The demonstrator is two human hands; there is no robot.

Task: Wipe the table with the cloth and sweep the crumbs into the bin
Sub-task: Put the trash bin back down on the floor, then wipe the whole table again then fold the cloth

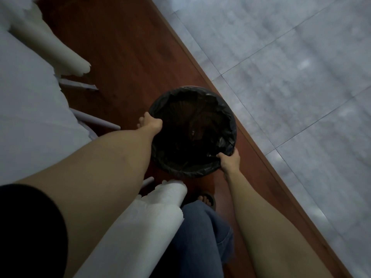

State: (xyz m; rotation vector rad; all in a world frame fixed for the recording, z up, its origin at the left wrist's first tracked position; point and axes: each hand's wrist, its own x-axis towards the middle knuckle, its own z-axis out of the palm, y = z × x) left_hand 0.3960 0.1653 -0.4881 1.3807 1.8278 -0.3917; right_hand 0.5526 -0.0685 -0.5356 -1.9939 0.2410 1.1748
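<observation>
Below your head camera, the round bin lined with a black plastic bag (193, 133) stands on the reddish-brown wooden floor (124, 53) and serves as the reference point for everything that follows.

Your left hand (150, 123) grips the bin's rim on its left side, with the fingers curled over the folded bag edge. Your right hand (229, 160) grips the rim at the lower right, the thumb hooked inside the liner and the fingers wrapped outside. Both hands are clamped on the same rim, well apart from each other across the opening.

The bag's interior is dark; a small glint shows near the bottom, but you cannot tell what lies there.

To the right of the bin, the grey tiled wall surface (291, 77) meets the floor along a diagonal line. To the left of the bin, white plastic-wrapped furniture parts (30, 117) fill the frame edge. Just below the bin, a white wrapped chair arm (152, 213) runs between your forearms. Beside it, lower right of the bin, your blue denim trouser leg (202, 233) and a foot in a dark sandal (206, 199) rest on the floor.
</observation>
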